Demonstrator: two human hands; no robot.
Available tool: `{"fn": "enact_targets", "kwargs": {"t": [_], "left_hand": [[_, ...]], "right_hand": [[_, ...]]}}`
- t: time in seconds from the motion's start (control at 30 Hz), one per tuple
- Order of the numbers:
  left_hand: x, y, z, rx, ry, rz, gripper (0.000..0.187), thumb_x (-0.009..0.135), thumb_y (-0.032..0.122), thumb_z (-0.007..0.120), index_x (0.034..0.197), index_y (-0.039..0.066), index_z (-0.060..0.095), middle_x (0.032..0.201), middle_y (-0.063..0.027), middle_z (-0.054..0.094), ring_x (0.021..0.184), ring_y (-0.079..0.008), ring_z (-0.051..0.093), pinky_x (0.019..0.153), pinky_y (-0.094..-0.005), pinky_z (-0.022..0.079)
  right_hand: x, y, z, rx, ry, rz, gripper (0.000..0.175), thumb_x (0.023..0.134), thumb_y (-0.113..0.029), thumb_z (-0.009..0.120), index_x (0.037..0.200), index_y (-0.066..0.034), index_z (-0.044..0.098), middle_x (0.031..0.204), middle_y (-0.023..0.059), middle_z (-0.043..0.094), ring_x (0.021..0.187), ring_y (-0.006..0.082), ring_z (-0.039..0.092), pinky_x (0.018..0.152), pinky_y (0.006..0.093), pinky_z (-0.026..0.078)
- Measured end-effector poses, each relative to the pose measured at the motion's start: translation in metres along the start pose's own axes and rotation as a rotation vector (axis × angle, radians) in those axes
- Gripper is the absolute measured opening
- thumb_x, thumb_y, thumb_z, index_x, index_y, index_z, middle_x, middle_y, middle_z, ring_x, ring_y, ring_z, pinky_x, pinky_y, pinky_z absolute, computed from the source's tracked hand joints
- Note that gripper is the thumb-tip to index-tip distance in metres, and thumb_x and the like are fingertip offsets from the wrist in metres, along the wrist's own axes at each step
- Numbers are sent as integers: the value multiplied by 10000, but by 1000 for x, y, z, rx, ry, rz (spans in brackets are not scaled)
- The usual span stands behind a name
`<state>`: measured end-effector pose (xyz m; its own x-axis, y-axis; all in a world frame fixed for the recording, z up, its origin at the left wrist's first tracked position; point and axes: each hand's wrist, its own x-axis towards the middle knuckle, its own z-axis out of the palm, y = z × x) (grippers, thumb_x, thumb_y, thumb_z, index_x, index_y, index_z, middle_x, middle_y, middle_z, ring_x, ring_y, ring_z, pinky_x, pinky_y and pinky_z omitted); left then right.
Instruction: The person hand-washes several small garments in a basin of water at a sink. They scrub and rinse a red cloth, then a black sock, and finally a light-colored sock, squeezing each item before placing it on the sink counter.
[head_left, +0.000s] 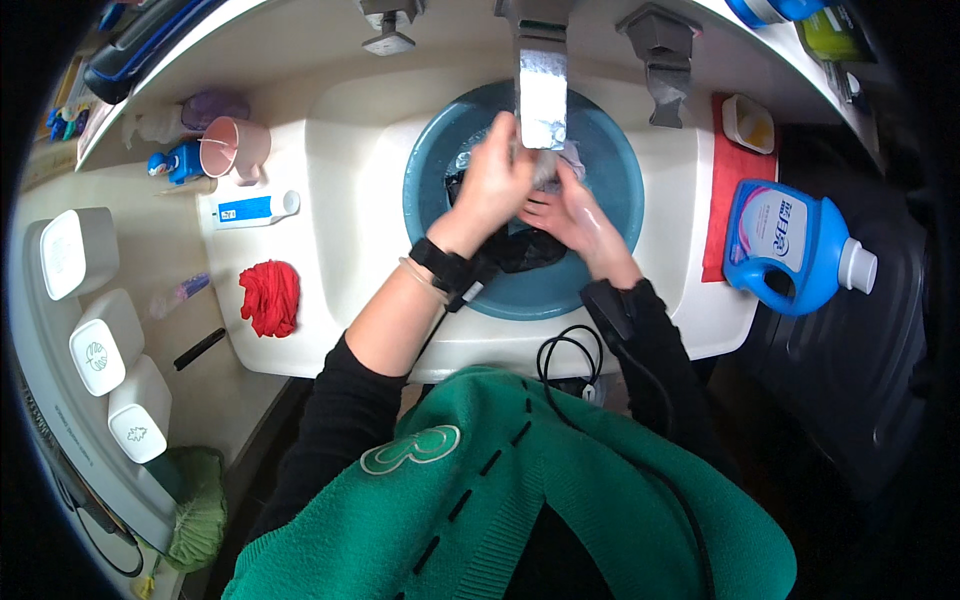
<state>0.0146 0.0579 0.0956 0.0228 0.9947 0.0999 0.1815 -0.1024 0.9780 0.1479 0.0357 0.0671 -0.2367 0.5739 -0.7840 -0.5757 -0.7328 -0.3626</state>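
Both my hands meet under the faucet (543, 94), above a blue-grey plastic basin (624, 187) set in the white sink (345, 187). My left hand (491, 184) is bent at the spout, its fingers partly hidden. Just right of it, my right hand (574, 214) is wet and has its fingers curved inward. A blurred pale patch lies between them; whether it is water or cloth I cannot tell. Dark cloth (532, 251) lies in the basin below my hands. A light-coloured cloth (572, 157) shows behind my right fingers.
A blue detergent bottle (772, 240) lies on the right beside a soap dish (748, 124) on a red cloth (724, 202). At left are a pink cup (234, 150), a white tube (255, 210) and a crumpled red cloth (270, 298). A black cable (570, 330) loops by the front edge.
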Motion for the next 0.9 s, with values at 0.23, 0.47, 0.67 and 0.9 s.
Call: {"fn": "enact_targets", "kwargs": {"t": [0.23, 0.47, 0.67, 0.9], "left_hand": [[17, 30, 0, 712, -209, -272, 212, 804, 260, 577, 873, 69, 639, 725, -206, 617, 691, -376, 612, 593, -422, 487], [-4, -3, 16, 617, -123, -200, 228, 800, 239, 495, 723, 55, 605, 723, -218, 606, 669, -426, 578, 638, -508, 469], [-3, -44, -28, 633, -87, -392, 477, 899, 440, 416, 809, 4, 585, 748, -255, 607, 769, -442, 585, 685, -480, 472], [-47, -27, -44, 472, -502, -570, 424, 736, 178, 731, 1059, 13, 510, 916, -163, 627, 865, -262, 615, 770, -334, 478]], "right_hand": [[40, 23, 29, 289, -336, -168, 224, 934, -245, 454, 1075, -85, 521, 994, 51, 573, 890, 167, 562, 800, 338, 478], [36, 12, 19, 169, -445, -106, 169, 910, -203, 462, 933, -64, 554, 848, 37, 597, 746, 152, 590, 667, 296, 496], [-30, 18, -8, -402, 129, -143, 311, 896, -277, 511, 1053, -9, 541, 1014, 112, 603, 931, 190, 592, 811, 313, 473], [38, -2, -54, -1559, 681, -929, 280, 781, -206, 588, 956, 12, 584, 895, 201, 624, 818, 364, 606, 760, 421, 474]]}}
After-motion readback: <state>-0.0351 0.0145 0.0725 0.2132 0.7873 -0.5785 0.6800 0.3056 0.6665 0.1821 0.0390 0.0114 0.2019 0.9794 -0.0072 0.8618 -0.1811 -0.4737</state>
